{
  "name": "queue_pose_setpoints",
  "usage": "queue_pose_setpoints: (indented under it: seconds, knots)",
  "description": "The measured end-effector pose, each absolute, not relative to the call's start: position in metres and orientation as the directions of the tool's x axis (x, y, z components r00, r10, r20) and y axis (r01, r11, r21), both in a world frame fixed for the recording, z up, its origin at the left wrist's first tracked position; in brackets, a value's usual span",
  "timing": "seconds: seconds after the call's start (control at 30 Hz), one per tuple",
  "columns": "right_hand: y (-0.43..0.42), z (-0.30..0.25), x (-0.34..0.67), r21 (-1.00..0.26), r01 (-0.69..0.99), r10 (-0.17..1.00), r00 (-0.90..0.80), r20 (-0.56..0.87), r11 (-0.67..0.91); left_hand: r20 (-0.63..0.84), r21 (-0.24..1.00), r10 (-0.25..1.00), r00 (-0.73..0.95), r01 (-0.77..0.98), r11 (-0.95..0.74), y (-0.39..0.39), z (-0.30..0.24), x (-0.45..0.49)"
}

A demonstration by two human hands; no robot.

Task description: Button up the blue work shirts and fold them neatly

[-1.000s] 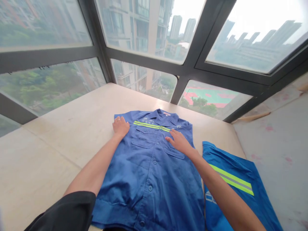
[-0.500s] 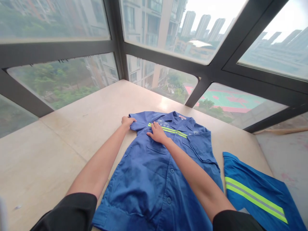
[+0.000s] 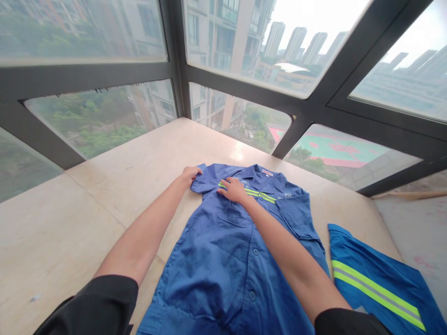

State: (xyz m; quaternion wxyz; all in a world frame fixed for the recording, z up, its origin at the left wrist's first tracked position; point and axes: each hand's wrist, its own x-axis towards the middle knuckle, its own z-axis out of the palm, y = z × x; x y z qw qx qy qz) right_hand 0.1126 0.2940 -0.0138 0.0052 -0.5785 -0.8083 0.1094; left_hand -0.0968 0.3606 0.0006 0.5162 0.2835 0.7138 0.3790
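A blue short-sleeved work shirt (image 3: 213, 260) lies front up and buttoned, its collar pointing away from me. A yellow-green reflective stripe (image 3: 252, 192) crosses its chest, with pale printing above. My left hand (image 3: 191, 173) is closed on the cuff of the sleeve at the left, where the cloth edge is turned up a little. My right hand (image 3: 233, 190) rests palm down on the chest by the stripe's left end, fingers apart, hiding part of the printing. The sleeve at the right (image 3: 296, 215) lies folded inward over the shirt front.
Right of the shirt is a folded brighter blue garment (image 3: 363, 260) with a yellow-green and grey stripe. Both lie on a beige stone ledge (image 3: 104, 195). Dark window frames (image 3: 179, 70) and glass close off the back and sides, and a pale wall (image 3: 419, 228) stands at the right.
The view has shifted slightly, so everything sits a little lower and further right. The cuff edge in my left hand now shows turned up. My right hand stays on the chest.
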Motion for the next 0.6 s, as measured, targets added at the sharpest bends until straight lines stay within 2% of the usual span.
queue_pose_setpoints:
  seconds: [0.13, 0.23, 0.33, 0.43, 0.5, 0.53, 0.6]
  knots:
    - [0.289, -0.026, 0.116, -0.219, 0.933, 0.951, -0.305, -0.052, 0.287, -0.45, 0.88, 0.828, -0.334, -0.007, 0.475, 0.356, 0.007, -0.098]
    - [0.283, -0.036, 0.117, -0.255, 0.932, 0.964, -0.264, 0.007, 0.257, -0.419, 0.902, 0.861, -0.288, -0.021, 0.432, 0.352, 0.014, -0.095]
    - [0.282, -0.039, 0.116, -0.255, 0.933, 0.966, -0.259, 0.006, 0.252, -0.366, 0.927, 0.896, -0.251, -0.01, 0.376, 0.347, 0.02, -0.089]
    - [0.285, -0.039, 0.114, -0.261, 0.937, 0.969, -0.246, -0.017, 0.233, -0.281, 0.953, 0.918, -0.281, 0.03, 0.301, 0.342, 0.024, -0.082]
    - [0.29, -0.04, 0.114, -0.305, 0.927, 0.972, -0.236, -0.023, 0.218, -0.159, 0.974, 0.952, -0.263, 0.113, 0.195, 0.336, 0.028, -0.076]
    - [0.292, -0.041, 0.115, -0.37, 0.906, 0.974, -0.226, -0.014, 0.205, -0.053, 0.975, 0.979, -0.197, 0.2, 0.093, 0.332, 0.03, -0.072]
    - [0.299, -0.043, 0.119, -0.556, 0.813, 0.981, -0.193, 0.025, 0.174, 0.174, 0.888, 0.981, 0.089, 0.417, -0.195, 0.319, 0.035, -0.061]
